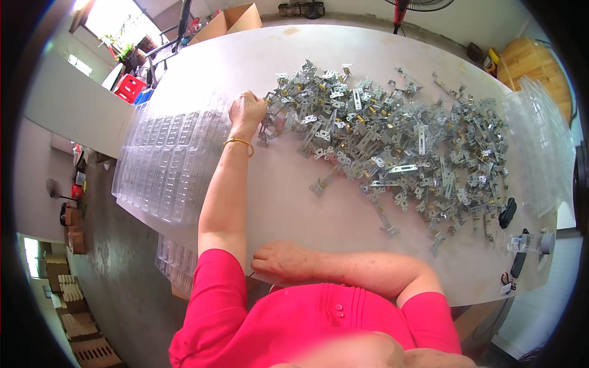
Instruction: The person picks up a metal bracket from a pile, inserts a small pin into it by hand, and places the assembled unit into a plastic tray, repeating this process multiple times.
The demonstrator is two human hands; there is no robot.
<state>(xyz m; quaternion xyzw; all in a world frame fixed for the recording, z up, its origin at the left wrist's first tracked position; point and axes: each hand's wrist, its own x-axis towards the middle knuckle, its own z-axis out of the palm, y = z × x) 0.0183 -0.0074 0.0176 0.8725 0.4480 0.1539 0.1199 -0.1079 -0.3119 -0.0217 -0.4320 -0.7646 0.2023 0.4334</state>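
A wide heap of small silver metal fittings [386,132], some with slotted plates and brass-coloured bits, spreads over the white table [288,202]. My left hand [247,111], with a gold-coloured bangle at the wrist, reaches out to the heap's left edge. Its fingers are curled, and what they grip, if anything, is hidden. At the near table edge my right hand [281,261] lies with its fingers closed. A thin dark tip shows beside its fingers, too small to name. Left of my left forearm lie clear plastic compartment trays [165,153].
Clear plastic sheets or trays [540,147] lie at the table's right end. Near them are a black object [507,213], a clear bottle [524,243] and keys [507,283]. A cardboard box [236,21] and a fan [423,5] stand beyond the table.
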